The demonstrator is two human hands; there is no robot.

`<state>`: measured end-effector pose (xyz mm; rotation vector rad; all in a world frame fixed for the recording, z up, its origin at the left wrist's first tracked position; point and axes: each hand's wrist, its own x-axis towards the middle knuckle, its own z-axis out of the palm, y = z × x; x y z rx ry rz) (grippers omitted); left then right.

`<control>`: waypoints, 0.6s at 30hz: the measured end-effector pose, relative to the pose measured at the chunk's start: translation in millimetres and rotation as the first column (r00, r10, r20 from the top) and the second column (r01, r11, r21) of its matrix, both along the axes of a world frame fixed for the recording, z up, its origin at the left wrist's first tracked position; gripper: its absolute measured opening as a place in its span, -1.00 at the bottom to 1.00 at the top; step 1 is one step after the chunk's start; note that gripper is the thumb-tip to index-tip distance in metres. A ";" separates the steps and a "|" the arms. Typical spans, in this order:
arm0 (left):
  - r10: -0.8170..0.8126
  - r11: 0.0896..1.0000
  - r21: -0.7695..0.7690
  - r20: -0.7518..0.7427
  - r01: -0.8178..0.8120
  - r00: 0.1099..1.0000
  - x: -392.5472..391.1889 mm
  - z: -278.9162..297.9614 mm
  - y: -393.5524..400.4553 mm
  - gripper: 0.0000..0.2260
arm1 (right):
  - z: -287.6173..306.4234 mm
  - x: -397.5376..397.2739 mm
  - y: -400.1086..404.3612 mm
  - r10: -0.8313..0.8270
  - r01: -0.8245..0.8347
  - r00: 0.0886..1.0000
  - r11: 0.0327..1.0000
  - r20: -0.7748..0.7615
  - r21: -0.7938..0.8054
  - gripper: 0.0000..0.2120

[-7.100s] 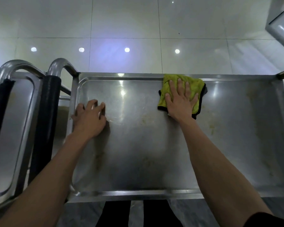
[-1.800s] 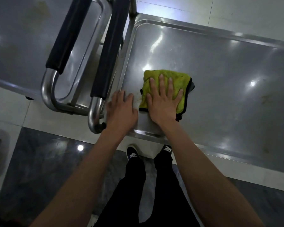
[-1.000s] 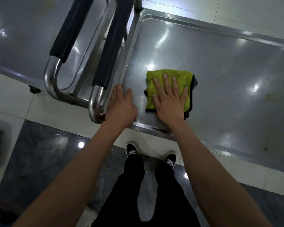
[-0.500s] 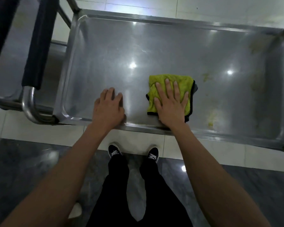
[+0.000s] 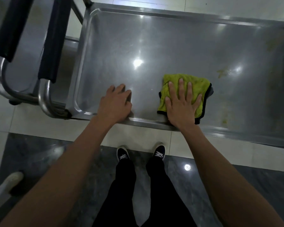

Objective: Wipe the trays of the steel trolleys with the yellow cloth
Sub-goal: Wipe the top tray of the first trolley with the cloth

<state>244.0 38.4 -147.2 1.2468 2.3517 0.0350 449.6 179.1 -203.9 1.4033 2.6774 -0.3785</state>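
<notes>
The top tray (image 5: 179, 46) of a steel trolley is being viewed from above, and the yellow cloth (image 5: 198, 86), folded and edged in black, is being held within it near the front rim. The cloth is being pressed flat by the right hand (image 5: 181, 104), whose fingers are being kept straight and spread, the heel of the palm lying at the rim. The left hand (image 5: 115, 104) is being rested on the bare tray floor just inside the same rim, well apart from the right hand, with fingers loosely bent and nothing being gripped. Yellowish stains (image 5: 222, 72) are being shown on the tray floor to the right of the cloth. At the left, a padded black handle (image 5: 53, 38) on a bent steel tube is being seen beside the tray's short end, and a second trolley's handle (image 5: 10, 27) is lying just beyond it. Below the rim, two dark shoes (image 5: 123, 155) and black trousers are being seen on the tiled floor (image 5: 39, 161). Compared with the frame half a second earlier, the cloth and right hand are being found farther to the right along the front rim, nearer the stains.
</notes>
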 end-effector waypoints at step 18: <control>0.191 0.969 0.154 0.026 -0.192 0.981 -67.6 -1.0 -121.2 -0.79 | 0.0 -181.6 -131.4 0.206 -0.206 0.978 0.979 -0.030 0.003 -0.46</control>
